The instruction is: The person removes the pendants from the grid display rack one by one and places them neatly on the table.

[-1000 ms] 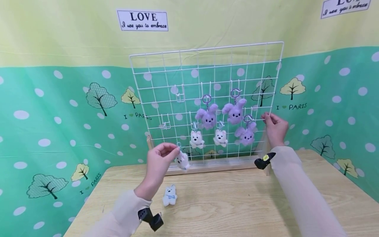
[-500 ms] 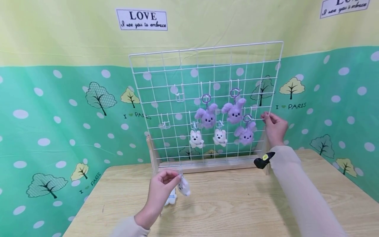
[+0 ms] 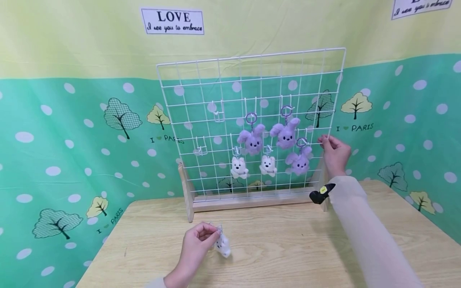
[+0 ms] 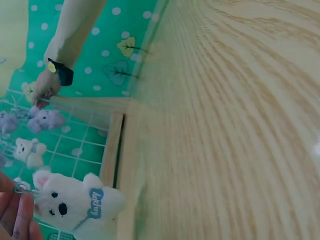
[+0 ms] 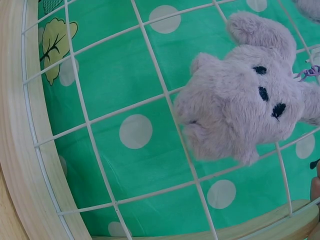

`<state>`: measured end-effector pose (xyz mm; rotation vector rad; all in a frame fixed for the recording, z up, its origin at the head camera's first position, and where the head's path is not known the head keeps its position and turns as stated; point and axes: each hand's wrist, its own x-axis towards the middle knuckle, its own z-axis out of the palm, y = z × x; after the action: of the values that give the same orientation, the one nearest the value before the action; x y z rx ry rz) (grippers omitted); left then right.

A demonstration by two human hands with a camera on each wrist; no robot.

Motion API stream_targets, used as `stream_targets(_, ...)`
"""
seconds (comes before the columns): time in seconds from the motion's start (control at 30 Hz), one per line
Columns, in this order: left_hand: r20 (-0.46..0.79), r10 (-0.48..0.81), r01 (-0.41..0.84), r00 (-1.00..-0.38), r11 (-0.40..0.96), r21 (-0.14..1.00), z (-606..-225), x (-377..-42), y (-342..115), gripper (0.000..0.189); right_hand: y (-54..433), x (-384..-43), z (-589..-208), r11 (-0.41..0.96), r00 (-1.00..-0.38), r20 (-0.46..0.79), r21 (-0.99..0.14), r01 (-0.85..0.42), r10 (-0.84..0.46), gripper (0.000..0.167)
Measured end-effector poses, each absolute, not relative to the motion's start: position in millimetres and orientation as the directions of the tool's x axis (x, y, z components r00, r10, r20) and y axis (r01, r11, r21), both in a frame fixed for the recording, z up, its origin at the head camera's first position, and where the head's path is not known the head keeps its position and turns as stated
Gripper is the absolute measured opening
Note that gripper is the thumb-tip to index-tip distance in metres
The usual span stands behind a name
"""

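My left hand (image 3: 196,244) pinches the metal ring of a white plush bear keychain (image 3: 223,245) low over the table. In the left wrist view this bear (image 4: 75,200) has a pink ear and a blue sash with lettering. With its fingertips, my right hand (image 3: 335,154) grips the right edge of the white wire grid (image 3: 252,58), which stands upright in a wooden base (image 3: 252,200). Purple plush bunny keychains hang on the grid's hooks, one of them (image 5: 240,95) large in the right wrist view. Below them hang two white bears, one left (image 3: 239,167), one right (image 3: 268,165).
On the grid's left side are two bare hooks, an upper one (image 3: 218,114) and a lower one (image 3: 201,149). The wooden table (image 3: 273,248) stretches in front of the base. A green and yellow printed curtain (image 3: 79,160) hangs behind.
My left hand has come down from the grid's lower left toward the table with the bear keychain. It now covers the other white bear that lay there. The right hand has stayed put.
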<state>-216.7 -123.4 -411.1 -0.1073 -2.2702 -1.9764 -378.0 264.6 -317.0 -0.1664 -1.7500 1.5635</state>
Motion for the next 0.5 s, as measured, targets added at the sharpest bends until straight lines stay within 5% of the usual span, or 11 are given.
stream_targets(0.5, 0.137, -0.051, 0.126, -0.989, 0.177, 0.976, -422.7, -237.6, -119.9, 0.013, 264.6, -376.8, -315.6, 0.231, -0.712, 0.420, -0.907, -0.352, 0.563, 0.038)
